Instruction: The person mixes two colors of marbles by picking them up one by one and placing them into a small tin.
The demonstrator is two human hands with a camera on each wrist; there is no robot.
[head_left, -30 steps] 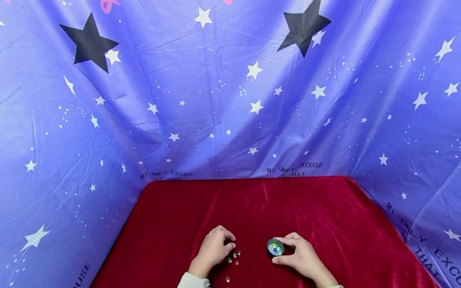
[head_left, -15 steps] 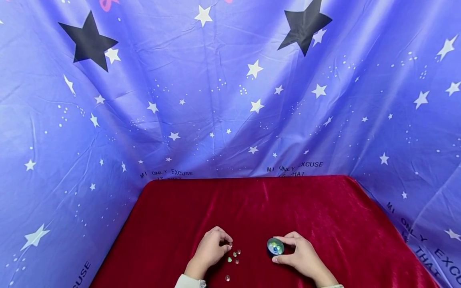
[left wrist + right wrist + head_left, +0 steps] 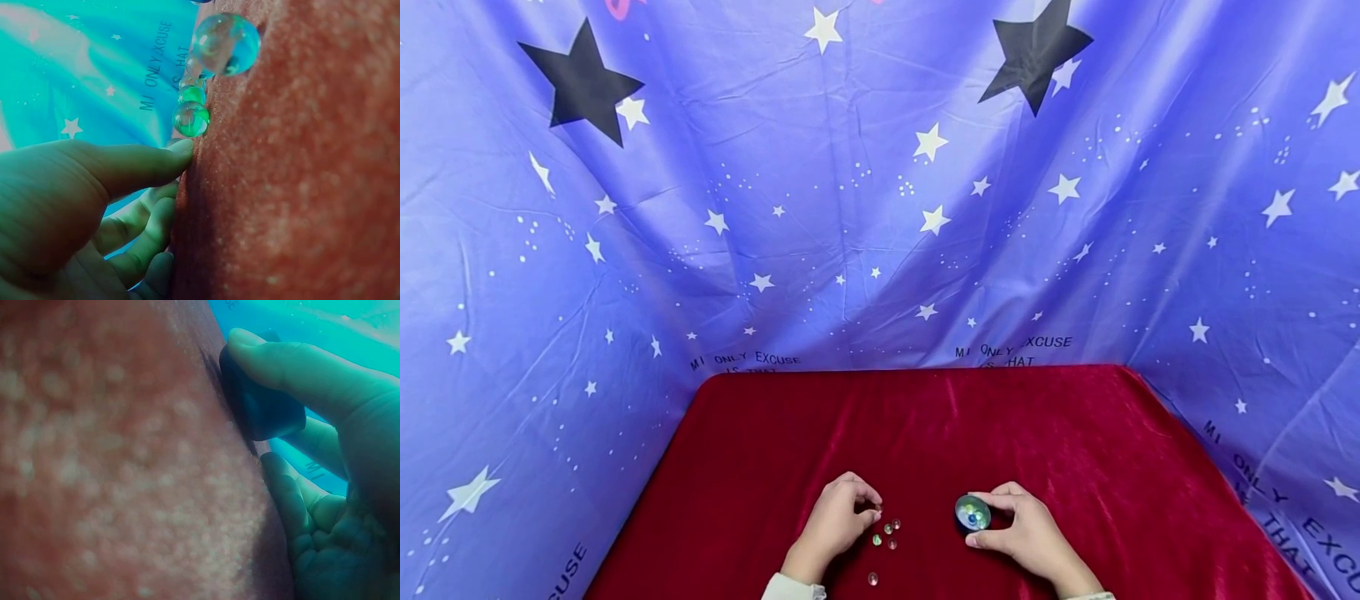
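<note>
- Head view: the small dark cup (image 3: 973, 512) sits near the front edge of the red surface (image 3: 925, 425), and it is our landmark. Coloured marbles show inside it.
- The right hand (image 3: 1026, 537) is at the cup's right side, thumb below and forefinger curled over the top rim, so that grip is closed around the cup.
- Left of the cup, a loose cluster of glass marbles (image 3: 889, 533) lies on the cloth, apart from the cup, with bare red cloth between them. One stray marble (image 3: 872, 578) lies nearer the front edge, below the cluster.
- The left hand (image 3: 835, 525) sits left of the cluster, fingers curled, fingertips pinched on a marble at the cluster's upper left.
- Beyond the cup there is wide open red cloth, running back to the far edge where the blue starry backdrop (image 3: 880, 208) rises; more open cloth stretches right of the cup towards the right edge.
- Left wrist view: the left hand (image 3: 81, 206) is down low on the cloth, thumb tip touching the surface just beside a green marble (image 3: 190, 119); a bigger clear marble (image 3: 225, 44) lies farther along. The pinched marble itself is hidden here.
- Right wrist view: the right hand (image 3: 325, 456) is wrapped on the dark cup (image 3: 259, 406), thumb across its side, the cup resting on the cloth.
</note>
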